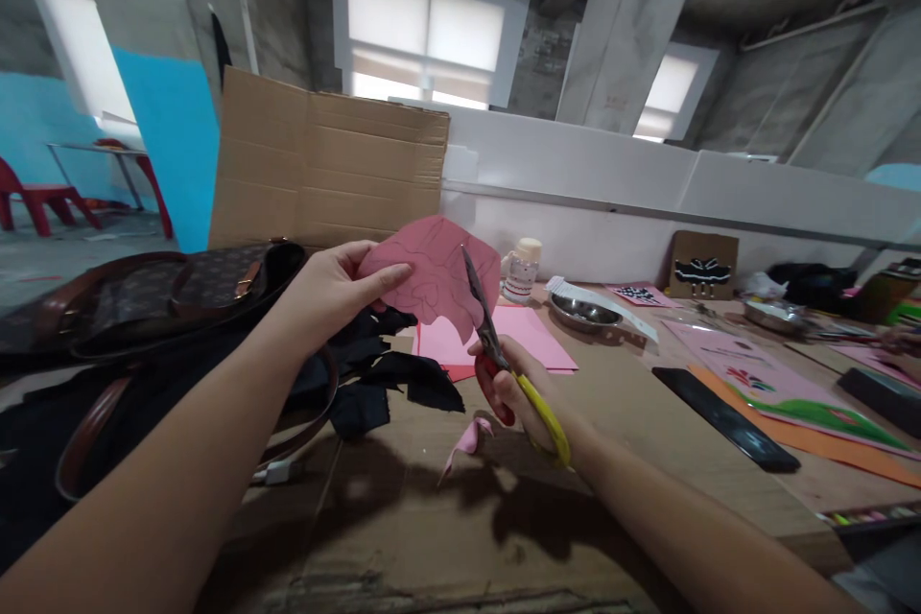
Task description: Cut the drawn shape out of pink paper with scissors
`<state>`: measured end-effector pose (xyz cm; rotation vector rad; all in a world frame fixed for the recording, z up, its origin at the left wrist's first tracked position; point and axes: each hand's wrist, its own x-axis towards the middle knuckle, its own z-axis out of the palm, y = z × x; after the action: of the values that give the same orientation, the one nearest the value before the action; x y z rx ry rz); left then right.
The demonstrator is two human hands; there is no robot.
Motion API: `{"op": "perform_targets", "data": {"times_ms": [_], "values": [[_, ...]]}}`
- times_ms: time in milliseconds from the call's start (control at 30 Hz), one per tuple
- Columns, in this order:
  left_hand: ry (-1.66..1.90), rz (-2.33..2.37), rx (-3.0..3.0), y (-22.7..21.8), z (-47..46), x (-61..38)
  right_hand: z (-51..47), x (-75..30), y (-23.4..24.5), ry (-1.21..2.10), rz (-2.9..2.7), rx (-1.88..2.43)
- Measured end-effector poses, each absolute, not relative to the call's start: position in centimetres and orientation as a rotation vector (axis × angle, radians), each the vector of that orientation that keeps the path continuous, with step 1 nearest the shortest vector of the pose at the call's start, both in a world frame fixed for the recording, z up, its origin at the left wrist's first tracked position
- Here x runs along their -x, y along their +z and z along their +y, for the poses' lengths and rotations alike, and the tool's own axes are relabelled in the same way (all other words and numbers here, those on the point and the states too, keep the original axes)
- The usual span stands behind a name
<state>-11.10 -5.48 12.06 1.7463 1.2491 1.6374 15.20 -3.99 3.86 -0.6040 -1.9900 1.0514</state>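
My left hand (345,288) pinches the left side of a pink sheet of paper (432,264), thumb on top. Pencil lines cover the sheet, and its lower edge is cut into curves. In my right hand (529,384) is a pair of scissors (536,417) with yellow and red handles. The blades lie across the right part of the sheet, pointing up and away; whether they are parted I cannot tell. Below them, a curled pink paper scrap (467,444) rests on the table. Flat pink sheets (532,338) lie behind my right hand.
Black fabric scraps (410,379) and a brown patterned handbag (144,297) crowd the left. Toward the back stand a lidded cup (521,269) and a metal bowl (584,311). A black phone (723,417) lies at right. Cardboard (331,168) stands upright behind.
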Motion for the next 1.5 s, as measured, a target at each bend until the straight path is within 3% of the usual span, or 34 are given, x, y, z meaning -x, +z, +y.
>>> {"op": "perform_targets", "data": {"times_ms": [433,1500], "values": [[1.417,1.298,-1.746,12.26,-5.79,10.73,-4.14,-15.16,3.69,1.249,-1.943,0.570],[1.381,1.342,-1.818,12.43,-5.94,10.60,-4.15,-15.22,3.63,1.181,-1.971,0.578]]}}
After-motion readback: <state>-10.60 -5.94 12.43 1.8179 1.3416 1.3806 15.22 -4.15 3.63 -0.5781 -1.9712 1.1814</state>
